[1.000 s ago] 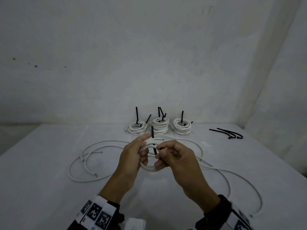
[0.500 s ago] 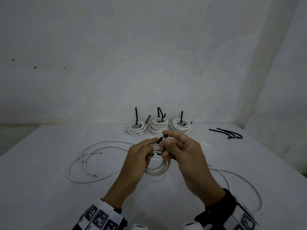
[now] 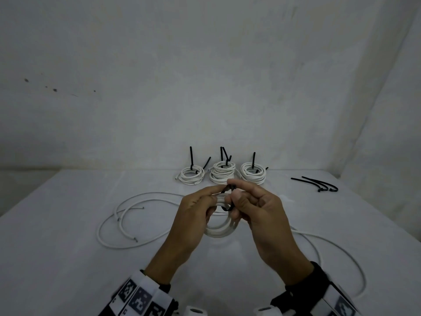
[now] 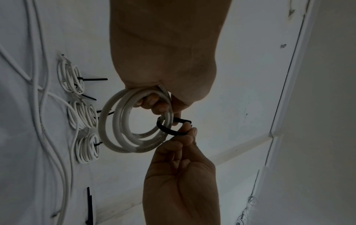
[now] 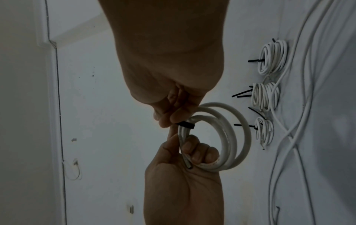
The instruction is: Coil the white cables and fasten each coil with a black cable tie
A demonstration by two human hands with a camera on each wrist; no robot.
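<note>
White cable wound into a small coil [image 3: 219, 231] is held above the table [image 3: 68, 258] between both hands. The left hand [image 3: 193, 215] grips one side of the coil with its fingers curled through the ring, and the right hand [image 3: 262, 215] pinches a black cable tie [image 4: 169, 129] that loops around the coil's strands. Behind the hands, near the wall, three finished coils [image 3: 222, 173] sit in a row, each bound with a black tie whose tail sticks up. Loose white cables [image 3: 118, 224] lie spread over the table on both sides, and spare black ties [image 3: 319, 184] rest at the far right.
</note>
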